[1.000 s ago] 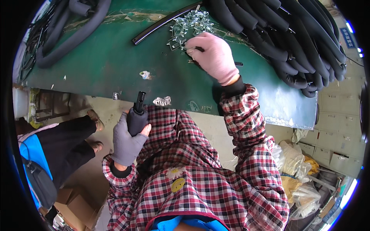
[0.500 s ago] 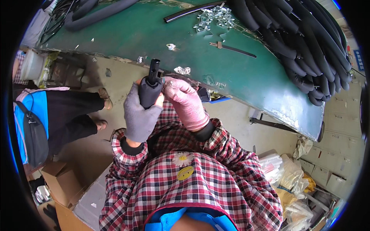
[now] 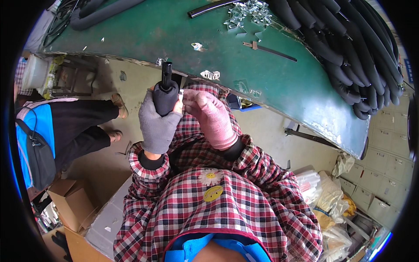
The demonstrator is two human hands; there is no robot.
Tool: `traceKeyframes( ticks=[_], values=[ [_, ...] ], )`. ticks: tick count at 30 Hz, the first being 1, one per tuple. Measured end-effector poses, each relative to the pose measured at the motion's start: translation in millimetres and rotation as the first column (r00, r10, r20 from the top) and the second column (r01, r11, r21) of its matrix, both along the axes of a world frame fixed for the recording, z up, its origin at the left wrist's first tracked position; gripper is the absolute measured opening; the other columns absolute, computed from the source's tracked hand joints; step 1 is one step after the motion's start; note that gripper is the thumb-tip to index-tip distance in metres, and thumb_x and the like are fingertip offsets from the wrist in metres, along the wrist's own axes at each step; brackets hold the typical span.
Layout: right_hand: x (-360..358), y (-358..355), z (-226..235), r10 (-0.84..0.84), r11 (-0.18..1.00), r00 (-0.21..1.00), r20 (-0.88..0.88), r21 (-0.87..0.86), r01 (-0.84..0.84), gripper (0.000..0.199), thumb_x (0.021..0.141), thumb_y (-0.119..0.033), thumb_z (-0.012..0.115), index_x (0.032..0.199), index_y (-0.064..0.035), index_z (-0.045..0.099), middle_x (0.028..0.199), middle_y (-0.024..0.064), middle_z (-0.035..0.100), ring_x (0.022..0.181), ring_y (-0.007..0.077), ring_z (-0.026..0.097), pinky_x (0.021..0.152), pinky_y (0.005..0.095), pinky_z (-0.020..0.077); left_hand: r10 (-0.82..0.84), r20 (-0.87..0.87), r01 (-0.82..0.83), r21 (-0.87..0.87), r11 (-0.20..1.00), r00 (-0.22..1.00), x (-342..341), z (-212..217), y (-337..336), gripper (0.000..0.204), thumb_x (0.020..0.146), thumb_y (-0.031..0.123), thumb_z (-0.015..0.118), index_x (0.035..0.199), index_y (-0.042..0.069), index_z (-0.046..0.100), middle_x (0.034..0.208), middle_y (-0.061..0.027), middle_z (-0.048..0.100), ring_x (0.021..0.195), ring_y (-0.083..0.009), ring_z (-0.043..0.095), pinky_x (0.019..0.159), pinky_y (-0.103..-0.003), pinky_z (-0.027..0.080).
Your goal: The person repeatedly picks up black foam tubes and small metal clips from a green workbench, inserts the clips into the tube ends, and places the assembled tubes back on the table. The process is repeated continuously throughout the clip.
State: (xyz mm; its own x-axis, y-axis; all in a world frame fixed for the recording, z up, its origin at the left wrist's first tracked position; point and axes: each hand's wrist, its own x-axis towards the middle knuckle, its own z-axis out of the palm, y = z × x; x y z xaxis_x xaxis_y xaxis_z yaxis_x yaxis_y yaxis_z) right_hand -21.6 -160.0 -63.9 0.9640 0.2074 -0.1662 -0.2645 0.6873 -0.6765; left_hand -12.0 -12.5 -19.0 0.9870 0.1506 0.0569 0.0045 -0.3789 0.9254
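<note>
My left hand [image 3: 157, 126], in a grey glove with bare fingertips, is wrapped round a black foam-sleeved tube [image 3: 166, 101]. The tube's shiny black bare end [image 3: 166, 74] sticks up out of the foam. My right hand [image 3: 211, 118], in a pink glove, is closed just to the right of the foam, its fingertips by my left thumb. A small pale bit shows between the hands, too small to name. What the right fingers pinch, if anything, is hidden.
The green table [image 3: 144, 39] crosses ahead, its worn edge just beyond my hands. On it lie metal clips [image 3: 248, 15], a flat dark strip [image 3: 275, 52] and a heap of foam-covered tubes [image 3: 340, 56]. A person [image 3: 74, 122] stands at left, near a cardboard box [image 3: 72, 203].
The tube's bare end has shifted slightly left and stands more upright. My right fingertips have drawn back a little from the tube's top. The whole view has moved slightly.
</note>
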Motion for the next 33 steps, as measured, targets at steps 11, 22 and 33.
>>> traceKeyframes(
  ticks=[11, 22, 33],
  values=[
    [5.6, -5.9, 7.0, 0.299, 0.934, 0.943, -0.145, 0.246, -0.258, 0.052, 0.1, -0.045, 0.062, 0.13, -0.0018, 0.059, 0.124, 0.0062, 0.064, 0.117, 0.0182, 0.06, 0.104, 0.0376, 0.0464, -0.238, -0.038, 0.238, -0.012, 0.971, 0.97, -0.2, 7.6, 3.9, 0.036, 0.08, 0.008, 0.078, 0.112, 0.002, 0.063, 0.091, -0.0124, 0.069, 0.08, -0.0208, 0.068, 0.074, -0.033, 0.054],
    [-4.1, 2.8, 23.1, -0.23, 0.973, 0.972, -0.052, -0.006, 0.23, 0.039, 0.099, -0.031, 0.068, 0.121, 0.0013, 0.066, 0.102, -0.0002, 0.065, 0.088, 0.0096, 0.058, 0.086, 0.0261, 0.0478, -0.19, 0.023, 0.191, -0.052, 0.98, 0.981, -3.8, -3.5, -5.9, 0.039, 0.082, 0.011, 0.079, 0.117, 0.004, 0.063, 0.096, -0.0107, 0.071, 0.086, -0.0206, 0.07, 0.078, -0.033, 0.055],
    [51.9, -43.4, 63.1, 0.061, 0.998, 0.996, 0.06, -0.006, -0.061, 0.043, 0.097, -0.037, 0.068, 0.12, -0.0007, 0.066, 0.116, 0.0088, 0.069, 0.101, 0.0156, 0.065, 0.087, 0.0289, 0.0529, -0.301, 0.104, 0.29, 0.112, 0.951, 0.948, 1.9, 1.0, -19.6, 0.047, 0.09, 0.027, 0.078, 0.123, 0.0, 0.06, 0.087, -0.0083, 0.07, 0.076, -0.017, 0.067, 0.071, -0.031, 0.053]
  ],
)
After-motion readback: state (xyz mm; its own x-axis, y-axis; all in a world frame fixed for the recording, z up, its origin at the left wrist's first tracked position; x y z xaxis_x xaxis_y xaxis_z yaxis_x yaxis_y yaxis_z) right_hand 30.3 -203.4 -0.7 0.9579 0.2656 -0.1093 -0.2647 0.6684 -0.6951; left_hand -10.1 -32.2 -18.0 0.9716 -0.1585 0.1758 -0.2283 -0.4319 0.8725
